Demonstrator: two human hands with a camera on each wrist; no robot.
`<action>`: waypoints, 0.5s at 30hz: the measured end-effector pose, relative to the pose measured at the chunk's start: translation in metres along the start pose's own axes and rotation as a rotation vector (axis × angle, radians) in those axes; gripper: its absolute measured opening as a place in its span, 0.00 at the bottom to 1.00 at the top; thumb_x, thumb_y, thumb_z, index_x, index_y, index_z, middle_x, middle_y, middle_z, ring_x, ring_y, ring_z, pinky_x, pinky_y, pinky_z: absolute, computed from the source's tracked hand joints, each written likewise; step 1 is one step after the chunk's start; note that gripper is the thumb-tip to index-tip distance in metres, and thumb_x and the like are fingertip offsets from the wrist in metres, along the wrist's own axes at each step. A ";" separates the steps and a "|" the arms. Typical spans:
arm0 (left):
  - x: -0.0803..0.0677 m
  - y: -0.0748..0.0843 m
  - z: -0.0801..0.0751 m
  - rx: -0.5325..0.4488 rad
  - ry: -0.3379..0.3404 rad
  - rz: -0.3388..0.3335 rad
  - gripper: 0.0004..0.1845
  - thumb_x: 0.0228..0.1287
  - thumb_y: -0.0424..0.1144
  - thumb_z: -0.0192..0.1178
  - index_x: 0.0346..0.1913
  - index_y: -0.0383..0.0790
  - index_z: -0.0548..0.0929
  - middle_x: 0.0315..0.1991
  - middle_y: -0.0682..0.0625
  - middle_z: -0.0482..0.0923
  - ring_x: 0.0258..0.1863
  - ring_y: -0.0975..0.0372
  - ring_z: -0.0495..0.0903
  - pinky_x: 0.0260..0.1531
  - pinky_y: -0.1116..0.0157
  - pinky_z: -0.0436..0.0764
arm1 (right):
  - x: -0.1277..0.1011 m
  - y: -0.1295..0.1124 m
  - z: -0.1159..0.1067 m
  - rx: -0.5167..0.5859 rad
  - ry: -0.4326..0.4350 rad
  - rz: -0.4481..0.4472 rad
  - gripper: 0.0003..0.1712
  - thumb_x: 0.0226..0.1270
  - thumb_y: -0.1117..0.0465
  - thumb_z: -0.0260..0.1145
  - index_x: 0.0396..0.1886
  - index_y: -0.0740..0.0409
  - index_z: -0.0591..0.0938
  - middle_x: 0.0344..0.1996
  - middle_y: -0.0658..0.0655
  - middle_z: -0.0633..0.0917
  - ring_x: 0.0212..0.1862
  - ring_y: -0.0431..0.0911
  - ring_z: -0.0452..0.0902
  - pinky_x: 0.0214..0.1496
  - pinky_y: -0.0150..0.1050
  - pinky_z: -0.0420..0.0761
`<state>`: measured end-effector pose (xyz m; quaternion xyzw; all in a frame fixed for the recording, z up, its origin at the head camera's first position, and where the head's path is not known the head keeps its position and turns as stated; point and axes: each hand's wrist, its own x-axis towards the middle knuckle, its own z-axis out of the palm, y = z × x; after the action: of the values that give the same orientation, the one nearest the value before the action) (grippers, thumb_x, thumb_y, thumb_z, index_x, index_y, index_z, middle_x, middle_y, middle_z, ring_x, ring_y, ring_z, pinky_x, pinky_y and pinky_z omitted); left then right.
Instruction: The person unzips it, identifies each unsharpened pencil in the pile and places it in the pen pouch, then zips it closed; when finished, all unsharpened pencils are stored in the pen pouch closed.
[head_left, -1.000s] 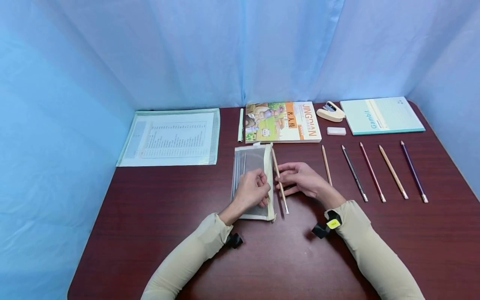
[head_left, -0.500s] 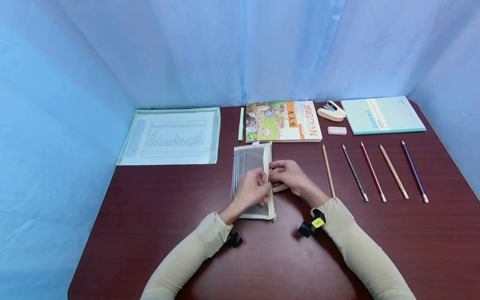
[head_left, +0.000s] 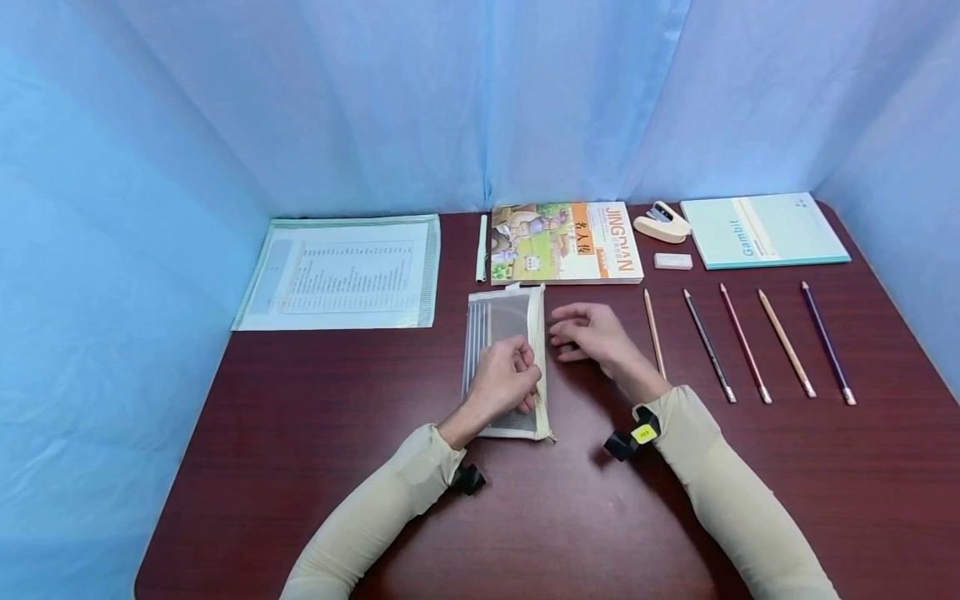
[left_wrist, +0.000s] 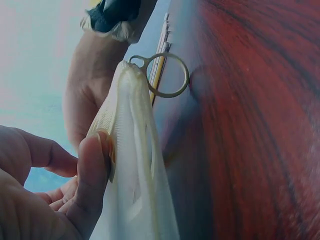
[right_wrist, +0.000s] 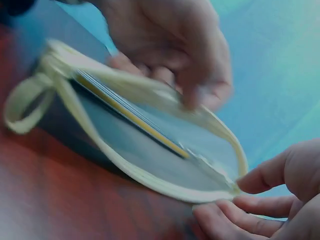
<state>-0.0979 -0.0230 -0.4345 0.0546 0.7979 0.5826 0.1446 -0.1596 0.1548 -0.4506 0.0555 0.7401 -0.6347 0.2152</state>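
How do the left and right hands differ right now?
The left hand rests on the mesh pencil pouch and pinches its cream edge; the right hand hangs beside the pouch and holds nothing. The left hand's fingers are curled; the right hand's are loosely spread. The right hand lies nearer the row of pencils, next to the tan pencil. Both wear beige sleeves.

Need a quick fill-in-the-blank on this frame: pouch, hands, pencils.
1. The left hand pinches the edge of the mesh ____.
2. The right hand holds ____.
3. ____ pencils lie in a row on the table, right of the right hand.
4. The eraser lies in front of the ____.

Missing words: pouch; nothing; Five; stapler
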 end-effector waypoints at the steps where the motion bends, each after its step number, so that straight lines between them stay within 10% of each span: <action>1: 0.000 0.000 0.000 -0.001 0.000 0.002 0.04 0.58 0.24 0.52 0.29 0.34 0.73 0.14 0.48 0.77 0.06 0.66 0.76 0.10 0.59 0.84 | 0.004 -0.002 -0.003 -0.020 0.028 0.000 0.23 0.72 0.68 0.56 0.64 0.73 0.71 0.44 0.63 0.86 0.34 0.38 0.84 0.37 0.35 0.91; 7: 0.000 -0.001 0.000 0.000 -0.005 0.005 0.04 0.58 0.25 0.52 0.29 0.35 0.72 0.13 0.49 0.77 0.06 0.65 0.76 0.10 0.57 0.84 | 0.029 -0.011 -0.005 -0.061 0.072 0.016 0.26 0.77 0.57 0.56 0.69 0.64 0.71 0.63 0.68 0.79 0.43 0.37 0.83 0.47 0.35 0.90; 15: 0.001 -0.004 0.003 -0.008 -0.030 -0.006 0.04 0.58 0.25 0.52 0.29 0.35 0.72 0.15 0.46 0.78 0.06 0.65 0.76 0.11 0.56 0.85 | 0.054 -0.016 0.003 -0.168 0.091 -0.021 0.24 0.71 0.53 0.63 0.62 0.61 0.78 0.54 0.62 0.84 0.35 0.36 0.82 0.39 0.30 0.88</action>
<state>-0.0975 -0.0216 -0.4386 0.0604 0.7936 0.5843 0.1585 -0.2130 0.1386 -0.4576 0.0582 0.8005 -0.5692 0.1785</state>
